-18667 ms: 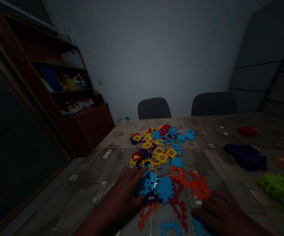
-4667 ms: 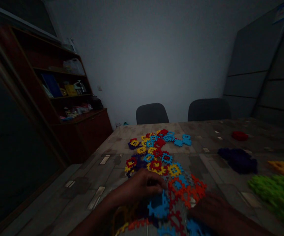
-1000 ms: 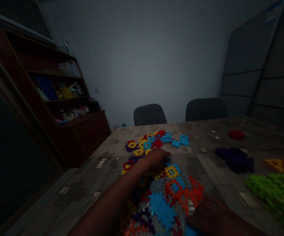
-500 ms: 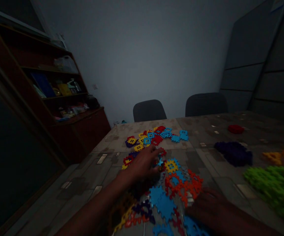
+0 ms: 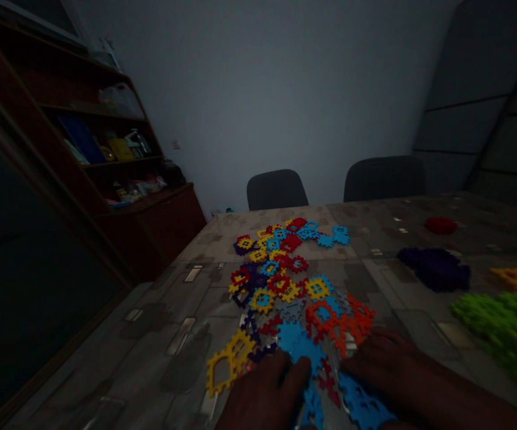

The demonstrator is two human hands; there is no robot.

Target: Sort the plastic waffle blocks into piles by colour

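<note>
My left hand [image 5: 265,391] is low in the middle of the view, its thumb and forefinger parted over blue toothed building pieces [image 5: 301,345]. Nothing shows between those two fingers; its other fingers are partly hidden. To the right, my right hand [image 5: 381,364] curls over a blue toothed panel [image 5: 363,406], covering its upper edge. Beside the left hand lies a joined pair of yellow square frames [image 5: 220,373]. Orange toothed pieces [image 5: 341,325] lie just beyond the right hand. A spread of red, yellow, purple and grey pieces [image 5: 279,283] runs toward the far side of the table.
On the right of the patterned table [image 5: 187,364] are a green stack of pieces [image 5: 504,334], a purple pile [image 5: 435,269], a yellow piece [image 5: 511,278] and a red piece [image 5: 440,225]. Two dark chairs [image 5: 277,190] stand behind. A wooden shelf unit [image 5: 151,215] is at left.
My left hand has drawn back from the middle of the pieces toward me, uncovering red, yellow and purple ones. The right hand stays over the blue panel. The view has shifted slightly.
</note>
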